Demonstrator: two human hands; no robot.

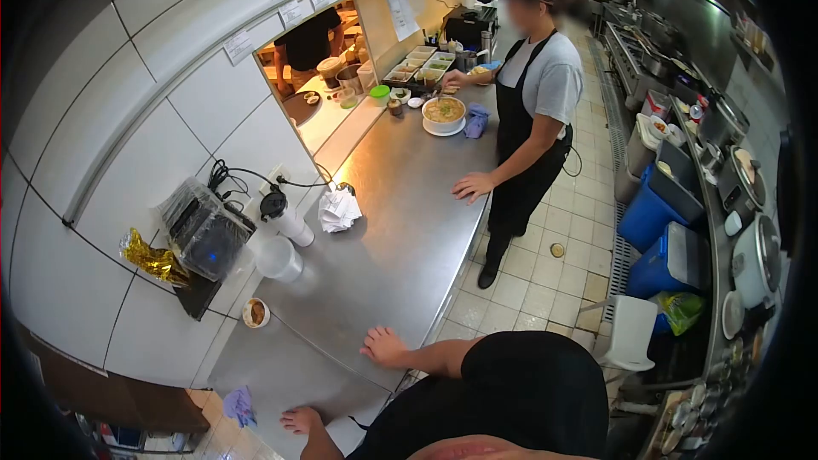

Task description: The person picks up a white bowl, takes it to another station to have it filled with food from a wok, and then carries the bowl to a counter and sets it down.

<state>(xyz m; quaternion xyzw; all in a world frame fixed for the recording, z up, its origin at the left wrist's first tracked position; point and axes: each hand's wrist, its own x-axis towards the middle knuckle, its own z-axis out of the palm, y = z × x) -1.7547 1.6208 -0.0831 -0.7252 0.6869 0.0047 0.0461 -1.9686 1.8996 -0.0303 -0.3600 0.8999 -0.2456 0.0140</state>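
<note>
My left hand (302, 420) rests on the near steel counter (315, 379) at the bottom, fingers spread, holding nothing. Further up, my right hand (383, 347) lies on the counter near its edge, its fingers apart and empty. A crumpled purple cloth (239, 406) is left of my left hand. By the wall, a small white cup (256, 313) holds brown contents. Above it stand a clear plastic container (279, 259) and a white bottle with a dark lid (287, 216). Crumpled white paper slips (339, 209) are on the counter to their right.
A co-worker (537, 77) stands across the counter, one hand flat on it, the other by a soup bowl (444, 113). Ingredient trays (422, 64) sit behind. Blue bins (649, 209) and a white chair (629, 332) stand at right. A plastic-wrapped device (204, 234) is by the wall.
</note>
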